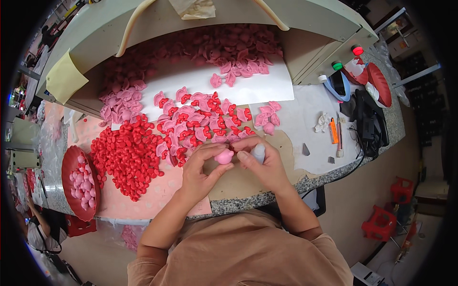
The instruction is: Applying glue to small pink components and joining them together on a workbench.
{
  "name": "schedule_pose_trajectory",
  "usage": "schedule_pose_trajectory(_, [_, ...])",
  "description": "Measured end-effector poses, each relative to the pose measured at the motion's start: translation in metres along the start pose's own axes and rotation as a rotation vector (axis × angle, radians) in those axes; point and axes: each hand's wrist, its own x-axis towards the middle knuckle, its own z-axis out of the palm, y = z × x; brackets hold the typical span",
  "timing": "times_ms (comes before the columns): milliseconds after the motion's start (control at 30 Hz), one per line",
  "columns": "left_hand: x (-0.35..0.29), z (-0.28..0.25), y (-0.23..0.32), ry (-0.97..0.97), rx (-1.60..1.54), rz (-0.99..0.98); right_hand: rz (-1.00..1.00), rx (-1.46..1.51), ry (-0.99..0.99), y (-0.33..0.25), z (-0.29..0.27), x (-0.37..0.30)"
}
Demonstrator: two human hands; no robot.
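My left hand (199,168) is closed, pinching a small rounded pink plastic piece (223,157) between thumb and fingers. Beside it, my right hand (268,168) is wrapped round a small pale squeeze bottle (259,151), its fingertips almost at the pink piece. A bit of red shows between the two hands, too small to make out. Just beyond them lie many pink curved pieces with red parts attached (202,119). To the left is a heap of small red plastic pieces (128,159). A few loose pink pieces (268,114) lie beyond my right hand.
A red dish (67,183) of pink balls stands at the far left. More pink pieces (238,59) fill the opening of a cream-coloured cabinet (315,28). At right are an orange cutter (333,131), a brush (340,140), a blue tray with a phone (338,86) and a black bag (369,124).
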Motion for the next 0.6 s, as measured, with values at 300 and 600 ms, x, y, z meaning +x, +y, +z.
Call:
schedule_pose_trajectory(300, [-0.005,-0.003,-0.002,0.005,0.089,0.017,0.195,0.226,-0.147,0.003,0.008,-0.001])
schedule_pose_trajectory(600, [0.003,-0.011,0.003,-0.104,-0.644,-0.492,0.128,0.154,-0.128,0.005,-0.004,0.002])
